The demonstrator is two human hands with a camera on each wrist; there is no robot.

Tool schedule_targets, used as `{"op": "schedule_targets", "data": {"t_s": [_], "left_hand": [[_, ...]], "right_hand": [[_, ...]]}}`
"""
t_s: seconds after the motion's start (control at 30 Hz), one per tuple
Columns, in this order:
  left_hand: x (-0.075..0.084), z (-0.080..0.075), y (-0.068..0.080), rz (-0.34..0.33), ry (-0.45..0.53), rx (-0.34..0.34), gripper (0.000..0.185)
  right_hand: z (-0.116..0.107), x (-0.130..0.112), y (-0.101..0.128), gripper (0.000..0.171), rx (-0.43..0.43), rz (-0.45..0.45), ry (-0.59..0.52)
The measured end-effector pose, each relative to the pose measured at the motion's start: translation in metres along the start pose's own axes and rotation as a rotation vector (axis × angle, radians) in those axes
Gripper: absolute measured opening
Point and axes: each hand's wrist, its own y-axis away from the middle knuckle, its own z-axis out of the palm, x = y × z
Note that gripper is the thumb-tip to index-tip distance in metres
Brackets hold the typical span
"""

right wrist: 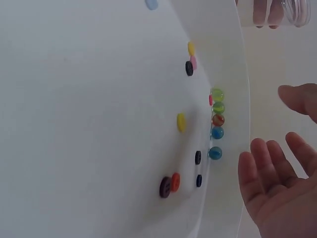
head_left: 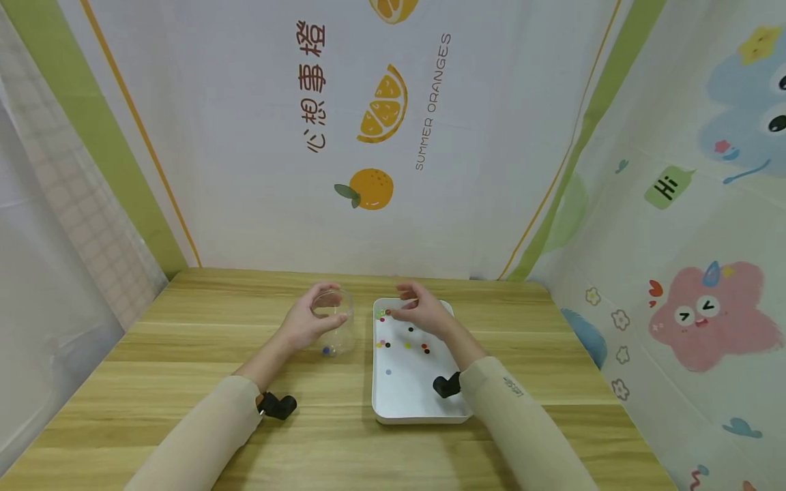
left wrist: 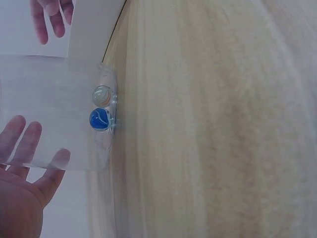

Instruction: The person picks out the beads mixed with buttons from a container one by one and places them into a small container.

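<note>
On the wooden table [head_left: 184, 354] my left hand [head_left: 310, 324] grips a clear plastic jar [head_left: 336, 326] that stands upright. Through its wall the left wrist view shows the jar [left wrist: 54, 109] holding a blue marble [left wrist: 100, 120] and a pale marble [left wrist: 102, 94], with my left hand [left wrist: 29, 163] curled round it. My right hand [head_left: 410, 308] hovers empty, fingers relaxed, over the far left corner of a white tray [head_left: 411, 395]. In the right wrist view the right hand [right wrist: 270, 129] is beside a row of marbles [right wrist: 217, 119] along the tray wall [right wrist: 233, 74].
Several small coloured buttons [right wrist: 181, 122] lie scattered on the tray floor, more towards its far end [head_left: 405, 341]. Printed curtains enclose the table at the back and both sides. Black wrist cameras [head_left: 279, 406] sit on both forearms.
</note>
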Motion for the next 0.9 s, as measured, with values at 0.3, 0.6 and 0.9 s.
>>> {"op": "schedule_targets", "data": {"t_s": [0.3,0.6,0.9], "left_hand": [[-0.0001,-0.0007,0.0004,0.011,-0.012,0.001,0.066],[0.0006,-0.0007,0.0008,0.001,-0.003,-0.004,0.069],[-0.0011,-0.0011,0.0001,0.009,-0.004,-0.005,0.067]], "right_hand": [[-0.0028,0.008,-0.0001,0.072,-0.024,0.018,0.223],[-0.0009,0.0079,0.0012,0.063,-0.023,0.086,0.404],[0.0044,0.0071,-0.0003,0.067,-0.049,0.117,0.566]]}}
